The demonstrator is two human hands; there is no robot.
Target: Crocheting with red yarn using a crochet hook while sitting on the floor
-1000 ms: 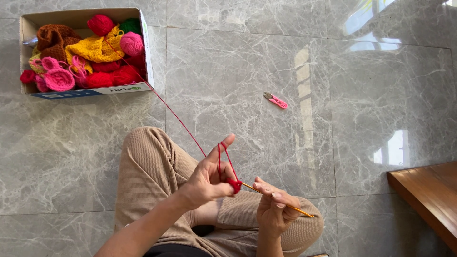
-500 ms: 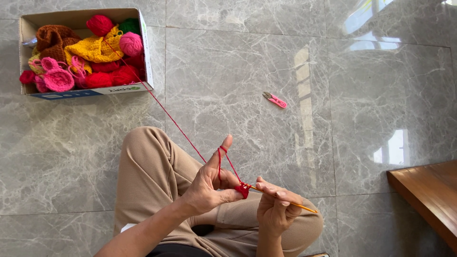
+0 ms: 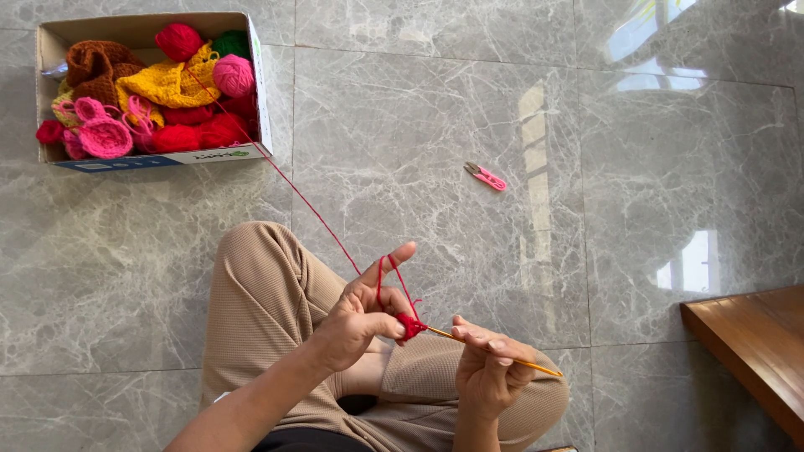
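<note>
Nearest the camera, crossed legs in tan trousers, seated on the grey marble floor. Above the lap, two bare hands at work. Right hand with fingers closed around a thin yellow crochet hook, shaft slanting down to the right past the knuckles, tip buried in a small red crochet piece. Left hand with thumb and middle fingers pinched shut on that same red piece, index finger raised and stretched out, red yarn looped over it. Small red piece held in the air between the two hands, just above the knee, touching both the left fingers and the hook tip.

From the raised index finger, the red strand running taut up and left across the floor, over the edge of a cardboard box. At far right, low in the frame, a corner of brown wooden furniture. Farther out on the floor, well apart from the hands, a small pink thread snip lying alone. Farthest away, at top left, the open box packed with yarn: pink ball, red ball, green ball partly hidden behind, yellow and brown crocheted pieces, pink crocheted rounds at the near-left corner.
</note>
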